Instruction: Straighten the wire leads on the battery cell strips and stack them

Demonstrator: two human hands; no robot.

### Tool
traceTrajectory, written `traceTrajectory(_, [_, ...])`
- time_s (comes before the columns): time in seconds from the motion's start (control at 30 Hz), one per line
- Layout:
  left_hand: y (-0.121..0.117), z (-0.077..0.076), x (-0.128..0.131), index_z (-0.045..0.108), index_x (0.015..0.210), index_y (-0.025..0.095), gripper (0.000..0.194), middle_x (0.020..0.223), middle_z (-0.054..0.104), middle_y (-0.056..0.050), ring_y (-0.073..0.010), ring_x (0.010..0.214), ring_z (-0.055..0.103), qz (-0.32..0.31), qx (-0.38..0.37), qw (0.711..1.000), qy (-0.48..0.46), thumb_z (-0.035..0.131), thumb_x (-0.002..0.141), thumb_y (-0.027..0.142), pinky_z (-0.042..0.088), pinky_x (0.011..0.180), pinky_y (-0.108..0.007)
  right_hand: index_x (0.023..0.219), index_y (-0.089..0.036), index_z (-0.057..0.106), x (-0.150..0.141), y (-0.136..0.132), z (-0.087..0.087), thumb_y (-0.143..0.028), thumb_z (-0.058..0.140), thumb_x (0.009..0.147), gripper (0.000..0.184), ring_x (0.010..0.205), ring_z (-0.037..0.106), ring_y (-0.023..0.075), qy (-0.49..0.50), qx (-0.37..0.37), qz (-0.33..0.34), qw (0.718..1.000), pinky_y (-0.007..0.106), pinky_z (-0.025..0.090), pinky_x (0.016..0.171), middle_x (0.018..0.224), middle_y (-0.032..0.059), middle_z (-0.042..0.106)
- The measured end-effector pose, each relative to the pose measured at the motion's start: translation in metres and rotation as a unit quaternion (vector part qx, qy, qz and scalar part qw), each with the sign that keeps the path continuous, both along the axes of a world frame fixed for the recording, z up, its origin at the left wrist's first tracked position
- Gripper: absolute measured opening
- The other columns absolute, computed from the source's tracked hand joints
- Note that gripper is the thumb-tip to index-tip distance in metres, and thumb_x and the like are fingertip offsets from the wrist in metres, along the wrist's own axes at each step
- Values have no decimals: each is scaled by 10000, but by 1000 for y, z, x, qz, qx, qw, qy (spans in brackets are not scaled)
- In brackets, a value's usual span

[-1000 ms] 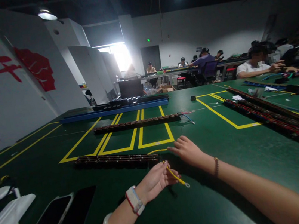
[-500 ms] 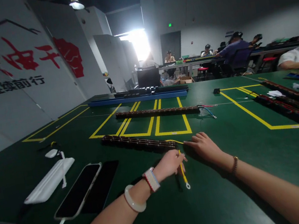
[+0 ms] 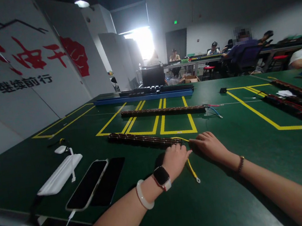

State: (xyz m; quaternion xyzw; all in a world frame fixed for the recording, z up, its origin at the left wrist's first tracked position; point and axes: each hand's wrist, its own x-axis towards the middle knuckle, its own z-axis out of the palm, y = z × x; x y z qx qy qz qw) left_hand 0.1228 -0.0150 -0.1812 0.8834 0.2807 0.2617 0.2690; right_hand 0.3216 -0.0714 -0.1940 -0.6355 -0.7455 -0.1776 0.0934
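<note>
In the head view a long dark brown bar (image 3: 140,138) with thin light lines along it lies at a slant on the green table. My left hand (image 3: 175,160) lies palm down over its near right end, fingers curled around it and the tips hidden. A yellow wire (image 3: 178,138) runs from that end to my right hand (image 3: 210,147), whose thumb and forefinger pinch it. Below my left hand a second yellow wire (image 3: 191,169) hangs out across the table, ending in a ring terminal (image 3: 198,180).
Behind lies a similar bar (image 3: 165,111) with red and blue wires. Blue channels (image 3: 143,97) lie at the far edge, more dark bars (image 3: 299,108) at right. A phone (image 3: 88,185), a dark slab (image 3: 109,182) and a white device (image 3: 60,175) lie left. Several people sit farther back.
My left hand has turned palm down and shifted onto the bar's end, bringing the watch face into view. My right hand keeps its pinch. The camera view has swung slightly left.
</note>
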Motion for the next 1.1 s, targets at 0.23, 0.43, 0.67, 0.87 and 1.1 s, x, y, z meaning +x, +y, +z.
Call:
traceTrajectory(0.23, [-25,22,-63,583,1107,156,426,1130,506,-165,-325,1078,441,74,-19,997,-18,474,850,478,232,1023,-505,1197,-223,600,1,-1,3,-202,370,941,345,915,504,171,61,23,4,998,313,336,871,1018,85,597])
traceTrajectory(0.43, [-16,-8,-160,449,1293,78,570,1341,437,-197,-341,1269,377,304,247,918,56,435,872,462,27,1110,-544,1192,-192,589,-5,7,12,-365,425,931,354,972,532,183,146,17,-11,989,323,383,872,1079,102,586])
traceTrajectory(0.67, [-8,-29,-195,357,1330,55,572,1286,509,-178,-274,1199,485,315,324,885,110,347,912,444,145,1116,-512,1238,-167,514,-61,33,22,-600,540,800,617,1083,495,245,132,-39,13,990,387,382,933,1154,121,547])
traceTrajectory(0.87, [-11,-27,-192,455,1236,89,474,1263,528,-161,-276,1200,477,332,329,880,79,341,909,411,177,1109,-517,1012,-137,582,-72,65,21,-521,547,832,425,898,542,184,89,-53,-20,994,285,436,776,998,99,565])
traceTrajectory(1.1, [-18,-24,-197,512,1113,132,360,1159,575,-125,-245,1127,521,340,292,893,31,365,896,379,270,1092,-471,1007,-110,563,-37,90,22,-481,526,863,400,919,534,183,75,-41,-44,995,262,413,772,995,111,558])
